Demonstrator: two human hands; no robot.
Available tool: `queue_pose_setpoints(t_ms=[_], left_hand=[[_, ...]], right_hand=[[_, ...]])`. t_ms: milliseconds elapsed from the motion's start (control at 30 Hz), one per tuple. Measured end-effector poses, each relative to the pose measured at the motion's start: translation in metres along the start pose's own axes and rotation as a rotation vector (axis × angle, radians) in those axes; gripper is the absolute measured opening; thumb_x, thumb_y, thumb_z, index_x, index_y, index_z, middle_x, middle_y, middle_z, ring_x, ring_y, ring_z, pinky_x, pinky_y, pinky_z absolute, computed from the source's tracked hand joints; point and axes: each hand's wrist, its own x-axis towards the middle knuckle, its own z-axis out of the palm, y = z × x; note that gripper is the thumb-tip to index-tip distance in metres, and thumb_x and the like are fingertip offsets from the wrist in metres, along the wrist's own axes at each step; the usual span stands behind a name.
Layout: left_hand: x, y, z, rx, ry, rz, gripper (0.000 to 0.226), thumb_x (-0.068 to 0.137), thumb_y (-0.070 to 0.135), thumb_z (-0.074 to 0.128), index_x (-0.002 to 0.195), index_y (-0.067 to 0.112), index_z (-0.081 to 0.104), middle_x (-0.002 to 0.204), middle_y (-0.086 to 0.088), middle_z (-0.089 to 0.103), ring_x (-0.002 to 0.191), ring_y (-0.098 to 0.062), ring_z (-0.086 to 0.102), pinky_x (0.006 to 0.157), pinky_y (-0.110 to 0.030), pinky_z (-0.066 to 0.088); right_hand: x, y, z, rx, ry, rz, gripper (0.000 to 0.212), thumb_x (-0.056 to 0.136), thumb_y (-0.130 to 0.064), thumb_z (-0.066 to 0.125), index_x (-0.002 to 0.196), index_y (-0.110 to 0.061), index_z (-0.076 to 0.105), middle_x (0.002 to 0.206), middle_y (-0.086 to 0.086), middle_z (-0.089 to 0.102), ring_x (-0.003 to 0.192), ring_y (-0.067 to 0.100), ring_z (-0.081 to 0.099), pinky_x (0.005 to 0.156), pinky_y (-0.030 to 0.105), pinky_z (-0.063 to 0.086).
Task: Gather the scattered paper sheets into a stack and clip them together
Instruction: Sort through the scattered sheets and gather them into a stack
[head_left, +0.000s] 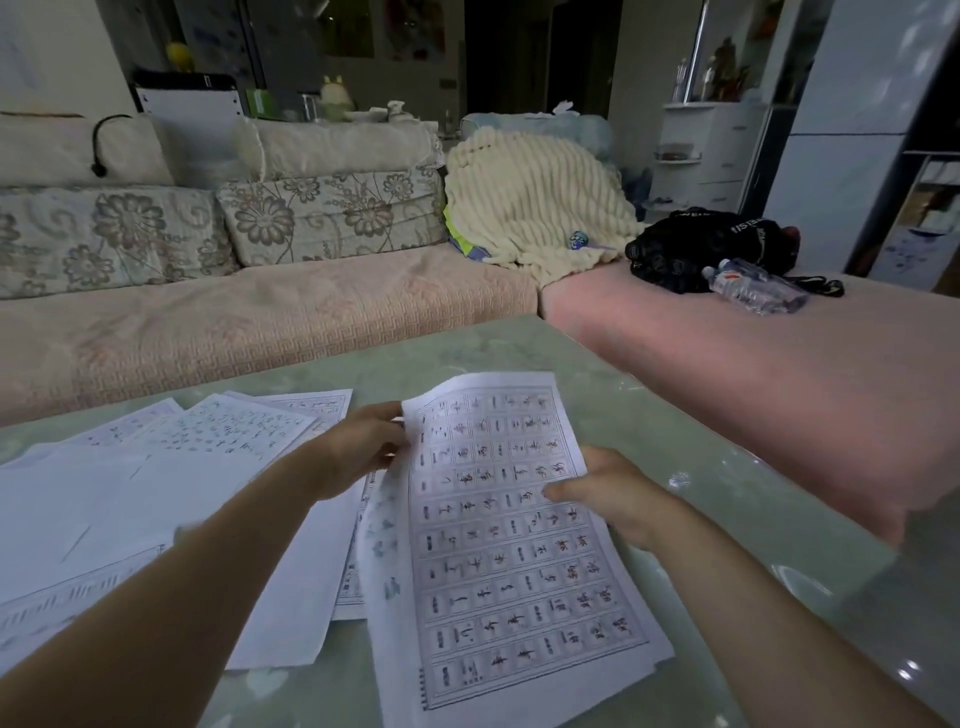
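Several paper sheets (156, 499) lie fanned and overlapping on the left half of the green table (727, 415), not yet squared into a stack. One gridded sheet (498, 545), printed with rows of characters, is held over the table's near middle. Its far end is lifted and curling, and its near end sits low towards the table edge. At least one further sheet shows under its left margin; whether that sheet is held with it or lies on the table cannot be told.

Left hand (353, 452): fingers curled onto the gridded sheet's upper left edge, pinching it. Right hand (613, 493): thumb (566, 491) laid on the printed face at the right edge, fingers hidden beneath, so the grip reads as a pinch.

Progress, as judged: early in the gathering step. One sheet, perhaps two, is in hand; the larger share is spread to the left, some sheets printed side up, others showing blank sides. Left to do: collect those sheets, align the edges, and fasten the stack. No clip is visible anywhere on the table, so the clipping step has not begun.

Background: a sofa (260, 322) with patterned cushions stands beyond the table.
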Motion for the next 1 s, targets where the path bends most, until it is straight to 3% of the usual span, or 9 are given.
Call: queue_pose_setpoints(t_ms=[100, 167, 233, 400, 500, 633, 767, 900, 1000], left_hand=[[-0.009, 0.0, -0.007, 0.308, 0.098, -0.102, 0.03, 0.086, 0.016, 0.057, 0.113, 0.016, 0.068, 0.099, -0.006, 0.072, 0.085, -0.025, 0.067, 0.08, -0.034, 0.051], [-0.017, -0.001, -0.014, 0.363, 0.031, -0.222, 0.028, 0.095, 0.023, 0.052, 0.116, 0.011, 0.066, 0.098, -0.011, 0.072, 0.071, -0.019, 0.065, 0.072, -0.029, 0.049], [-0.025, -0.005, -0.019, 0.181, -0.058, -0.236, 0.032, 0.097, 0.026, 0.052, 0.119, 0.006, 0.064, 0.105, -0.017, 0.072, 0.076, -0.023, 0.066, 0.076, -0.034, 0.052], [-0.046, -0.025, -0.013, -0.286, -0.004, -0.037, 0.04, 0.098, 0.035, 0.052, 0.128, 0.009, 0.06, 0.125, -0.016, 0.065, 0.115, -0.035, 0.062, 0.104, -0.051, 0.046], [-0.059, -0.028, 0.004, -0.275, 0.015, -0.006, 0.033, 0.096, 0.03, 0.056, 0.124, 0.014, 0.062, 0.118, -0.01, 0.07, 0.108, -0.032, 0.067, 0.095, -0.05, 0.051], [-0.065, -0.023, 0.018, -0.24, 0.23, 0.037, 0.027, 0.092, 0.013, 0.065, 0.119, 0.012, 0.062, 0.105, -0.004, 0.075, 0.096, -0.026, 0.072, 0.089, -0.051, 0.056], [-0.077, -0.014, 0.017, -0.321, 0.425, 0.163, 0.028, 0.091, -0.003, 0.061, 0.111, 0.017, 0.064, 0.103, -0.003, 0.075, 0.099, -0.027, 0.071, 0.089, -0.049, 0.055], [-0.095, 0.012, 0.006, -0.439, 0.524, 0.262, 0.036, 0.089, -0.007, 0.06, 0.116, 0.017, 0.063, 0.11, -0.005, 0.073, 0.101, -0.028, 0.07, 0.091, -0.053, 0.053], [-0.111, 0.034, 0.0, -0.377, 0.559, 0.416, 0.036, 0.09, 0.001, 0.064, 0.122, 0.016, 0.058, 0.113, -0.002, 0.072, 0.102, -0.021, 0.07, 0.09, -0.045, 0.055]], right_hand=[[-0.001, 0.002, -0.001, -0.075, 0.078, 0.001, 0.039, 0.081, -0.003, 0.075, 0.117, -0.018, 0.07, 0.109, -0.004, 0.074, 0.099, 0.015, 0.069, 0.091, 0.033, 0.053], [-0.001, 0.001, -0.002, -0.07, 0.118, -0.001, 0.036, 0.084, -0.003, 0.073, 0.116, -0.017, 0.069, 0.109, -0.003, 0.073, 0.098, 0.016, 0.068, 0.08, 0.027, 0.051], [0.0, 0.001, -0.003, -0.059, 0.145, 0.007, 0.034, 0.086, -0.006, 0.071, 0.118, -0.017, 0.067, 0.111, -0.002, 0.07, 0.101, 0.018, 0.065, 0.083, 0.029, 0.049], [0.0, -0.008, 0.005, 0.136, 0.148, -0.038, 0.032, 0.089, -0.003, 0.067, 0.12, -0.013, 0.064, 0.114, 0.001, 0.072, 0.102, 0.019, 0.067, 0.094, 0.037, 0.051], [-0.001, -0.016, 0.015, 0.145, 0.166, -0.087, 0.033, 0.089, -0.008, 0.069, 0.119, -0.018, 0.06, 0.113, -0.001, 0.071, 0.103, 0.019, 0.067, 0.096, 0.042, 0.053], [-0.007, -0.03, 0.035, 0.04, 0.065, -0.118, 0.038, 0.089, -0.01, 0.062, 0.124, -0.022, 0.051, 0.119, -0.002, 0.065, 0.107, 0.02, 0.063, 0.098, 0.044, 0.051], [-0.017, -0.046, 0.05, -0.085, 0.103, -0.113, 0.035, 0.087, -0.007, 0.051, 0.118, -0.022, 0.045, 0.106, 0.007, 0.062, 0.08, 0.022, 0.057, 0.063, 0.03, 0.044], [-0.031, -0.071, 0.059, -0.006, 0.237, -0.277, 0.031, 0.088, 0.0, 0.051, 0.109, -0.022, 0.055, 0.098, 0.0, 0.066, 0.077, 0.018, 0.062, 0.06, 0.03, 0.047], [-0.038, -0.087, 0.066, 0.103, 0.308, -0.411, 0.027, 0.093, 0.0, 0.05, 0.109, -0.021, 0.053, 0.086, -0.002, 0.064, 0.057, 0.009, 0.052, 0.049, 0.025, 0.041]])
